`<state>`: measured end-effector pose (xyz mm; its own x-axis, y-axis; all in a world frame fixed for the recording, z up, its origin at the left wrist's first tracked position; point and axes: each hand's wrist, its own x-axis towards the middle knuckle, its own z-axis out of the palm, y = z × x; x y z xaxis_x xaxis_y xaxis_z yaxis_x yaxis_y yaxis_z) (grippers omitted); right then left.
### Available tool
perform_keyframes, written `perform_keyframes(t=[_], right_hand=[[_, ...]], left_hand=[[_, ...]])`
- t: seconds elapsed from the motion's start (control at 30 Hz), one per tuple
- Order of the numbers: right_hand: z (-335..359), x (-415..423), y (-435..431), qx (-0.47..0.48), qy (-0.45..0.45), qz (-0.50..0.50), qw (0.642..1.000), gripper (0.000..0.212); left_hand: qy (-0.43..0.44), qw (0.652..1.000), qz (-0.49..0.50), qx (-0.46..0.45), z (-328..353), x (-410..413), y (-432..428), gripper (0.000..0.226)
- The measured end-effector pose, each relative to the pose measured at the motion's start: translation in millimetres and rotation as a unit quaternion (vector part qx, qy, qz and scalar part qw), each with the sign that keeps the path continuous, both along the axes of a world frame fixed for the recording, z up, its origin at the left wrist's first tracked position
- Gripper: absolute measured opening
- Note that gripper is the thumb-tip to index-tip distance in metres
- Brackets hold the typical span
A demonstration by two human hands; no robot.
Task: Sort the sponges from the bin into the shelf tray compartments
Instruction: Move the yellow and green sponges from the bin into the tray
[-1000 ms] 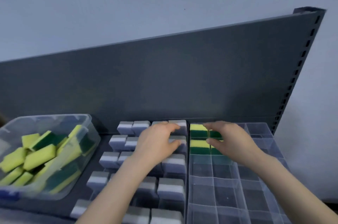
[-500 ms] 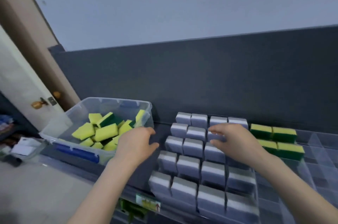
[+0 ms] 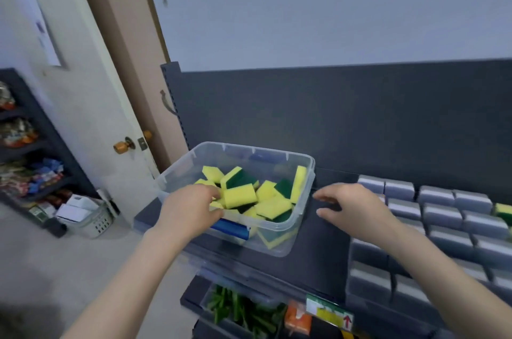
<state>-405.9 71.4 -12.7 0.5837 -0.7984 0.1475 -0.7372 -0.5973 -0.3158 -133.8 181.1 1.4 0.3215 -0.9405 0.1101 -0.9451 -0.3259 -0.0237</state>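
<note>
A clear plastic bin (image 3: 303,172) sits on the dark shelf and holds several yellow-and-green sponges (image 3: 239,196). My left hand (image 3: 188,208) reaches over the bin's near left rim. Its fingers and thumb are loosely bent and touch the sponges at that side, with no firm grip showing. My right hand (image 3: 352,207) hovers just right of the bin above the shelf, fingers spread and empty. The shelf tray (image 3: 368,255) on the right holds rows of grey sponges (image 3: 440,212). One yellow-green sponge (image 3: 503,210) shows at the right edge.
The dark shelf back panel (image 3: 332,117) rises behind the bin. A door with a brass knob (image 3: 122,146) stands left. A lower shelf holds green items (image 3: 241,311) and an orange packet. A side rack with goods (image 3: 30,172) and a white basket stand far left.
The view has swung left from the tray to the bin. My left hand moved from the tray into the bin. My right hand left the yellow-green sponges and now hovers beside the bin.
</note>
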Motion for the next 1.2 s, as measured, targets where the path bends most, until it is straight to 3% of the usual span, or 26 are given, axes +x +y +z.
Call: perform_keyframes(t=[0.53, 0.83, 1.2], right_hand=[[-21, 144, -38, 0.023, 0.056, 0.085, 0.995, 0.038], [-39, 199, -97, 0.046, 0.087, 0.122, 0.988, 0.039], [-69, 225, -134, 0.046, 0.160, 0.185, 0.969, 0.046]], left_hand=[[0.039, 0.999, -0.022, 0.002, -17, 102, -61, 0.039], [0.025, 0.998, -0.045, 0.025, -29, 143, -130, 0.039], [0.101, 0.993, -0.045, 0.049, -65, 171, -185, 0.040]])
